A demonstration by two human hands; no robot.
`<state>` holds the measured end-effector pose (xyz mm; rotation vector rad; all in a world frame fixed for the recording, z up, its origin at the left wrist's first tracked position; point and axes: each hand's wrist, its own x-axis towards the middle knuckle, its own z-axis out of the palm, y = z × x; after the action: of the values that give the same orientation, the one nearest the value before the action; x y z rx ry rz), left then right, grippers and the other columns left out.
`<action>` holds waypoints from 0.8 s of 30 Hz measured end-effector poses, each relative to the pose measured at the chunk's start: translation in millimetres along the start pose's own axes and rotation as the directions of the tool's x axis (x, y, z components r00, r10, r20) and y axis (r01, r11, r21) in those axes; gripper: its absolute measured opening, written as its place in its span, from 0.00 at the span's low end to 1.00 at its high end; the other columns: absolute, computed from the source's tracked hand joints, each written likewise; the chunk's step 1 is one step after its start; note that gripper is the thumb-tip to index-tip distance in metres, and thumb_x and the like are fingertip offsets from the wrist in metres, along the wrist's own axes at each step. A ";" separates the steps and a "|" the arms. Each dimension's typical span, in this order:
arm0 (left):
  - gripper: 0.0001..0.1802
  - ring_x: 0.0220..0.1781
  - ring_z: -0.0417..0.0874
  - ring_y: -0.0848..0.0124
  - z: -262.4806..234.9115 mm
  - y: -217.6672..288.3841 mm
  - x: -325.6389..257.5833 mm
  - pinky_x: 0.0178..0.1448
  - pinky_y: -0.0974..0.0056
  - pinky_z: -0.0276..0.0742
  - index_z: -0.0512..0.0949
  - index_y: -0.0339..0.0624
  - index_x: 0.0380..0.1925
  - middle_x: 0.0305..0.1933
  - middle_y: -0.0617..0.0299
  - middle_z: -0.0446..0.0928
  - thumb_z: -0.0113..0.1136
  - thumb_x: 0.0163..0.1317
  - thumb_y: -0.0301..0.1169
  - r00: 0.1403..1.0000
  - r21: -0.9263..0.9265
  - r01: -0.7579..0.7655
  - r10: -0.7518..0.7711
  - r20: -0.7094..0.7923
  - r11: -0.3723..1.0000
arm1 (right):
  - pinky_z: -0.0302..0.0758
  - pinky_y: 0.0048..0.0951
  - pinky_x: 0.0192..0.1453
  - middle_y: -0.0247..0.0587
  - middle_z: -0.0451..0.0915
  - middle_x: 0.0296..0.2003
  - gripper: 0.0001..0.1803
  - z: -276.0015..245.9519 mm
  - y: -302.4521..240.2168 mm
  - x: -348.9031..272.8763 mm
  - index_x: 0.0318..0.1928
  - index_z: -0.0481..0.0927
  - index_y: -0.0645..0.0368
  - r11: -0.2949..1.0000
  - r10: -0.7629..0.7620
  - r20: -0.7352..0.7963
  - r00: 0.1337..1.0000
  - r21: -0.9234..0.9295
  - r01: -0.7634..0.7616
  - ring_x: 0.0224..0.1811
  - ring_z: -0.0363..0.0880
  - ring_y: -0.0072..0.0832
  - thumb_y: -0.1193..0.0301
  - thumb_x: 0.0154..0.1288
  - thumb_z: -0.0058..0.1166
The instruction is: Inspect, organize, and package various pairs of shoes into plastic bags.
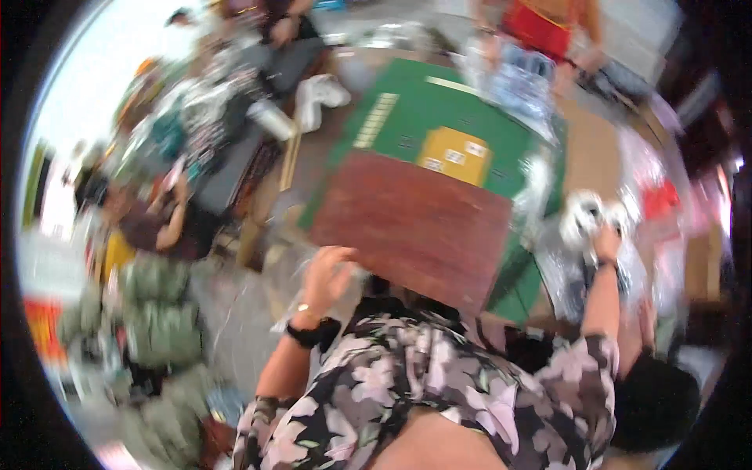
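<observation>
In front of me a reddish-brown board (411, 223) lies over the near part of a green table top (509, 121). My left hand (327, 278) is by the board's near left corner, its fingers spread and nothing in them. Out to the right, my right hand (607, 243) reaches onto a white rounded object with dark spots (583, 215), and its fingers seem to close round it. Motion blur hides what kind of thing it is. Clear plastic wrap (560, 266) lies under and around that hand.
A yellow square (454, 157) with small white pieces sits on the green top. Beyond it a person in red (540, 27) handles a plastic-wrapped bundle (521, 78). Another person (168, 223) sits at the left. Green bundles (160, 329) are piled at the lower left; cardboard (591, 157) lies at the right.
</observation>
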<state>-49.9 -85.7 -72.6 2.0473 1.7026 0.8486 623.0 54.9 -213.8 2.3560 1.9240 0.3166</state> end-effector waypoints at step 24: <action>0.13 0.51 0.76 0.54 42.8 8.9 -37.0 0.54 0.56 0.73 0.78 0.40 0.42 0.44 0.53 0.77 0.58 0.57 0.30 0.976 -0.161 0.215 -0.207 0.063 0.963 | 0.75 0.42 0.43 0.44 0.81 0.38 0.13 31.6 -226.2 -141.7 0.42 0.80 0.57 0.314 -0.378 0.168 0.911 0.948 -0.045 0.40 0.78 0.45 0.67 0.55 0.55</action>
<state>-19.5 -118.7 -108.1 1.7273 1.7251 0.8364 386.0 -34.7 -303.7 2.2668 2.4407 -1.6520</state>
